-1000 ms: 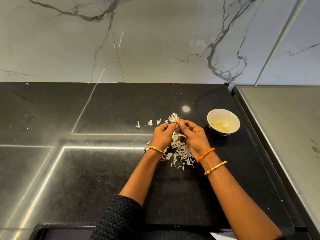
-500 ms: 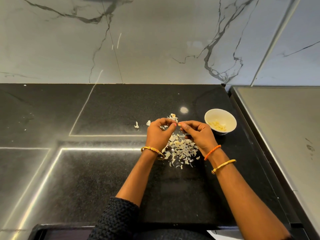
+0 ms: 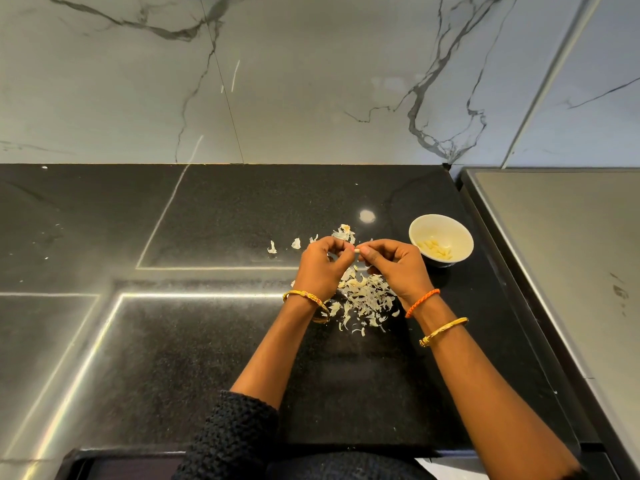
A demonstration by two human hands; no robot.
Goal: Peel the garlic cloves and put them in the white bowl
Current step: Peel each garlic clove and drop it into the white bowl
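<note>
A small pale garlic clove (image 3: 356,250) is being held in the air between the two hands, just above the heap of papery white garlic skins (image 3: 365,299) on the black speckled stone counter (image 3: 214,341). The left hand (image 3: 320,270) is pinching one end with curled fingers, and the right hand (image 3: 398,268) is pinching the other. Over the last second the hands have been rising off the heap and drawing slightly apart, so the clove's bare tip is now showing between the fingertips. This suggests the skin is coming away and the clove is nearly ready for the round white ceramic bowl (image 3: 464,237), which is standing just right of the right hand and already holding several peeled cloves (image 3: 434,249).
</note>
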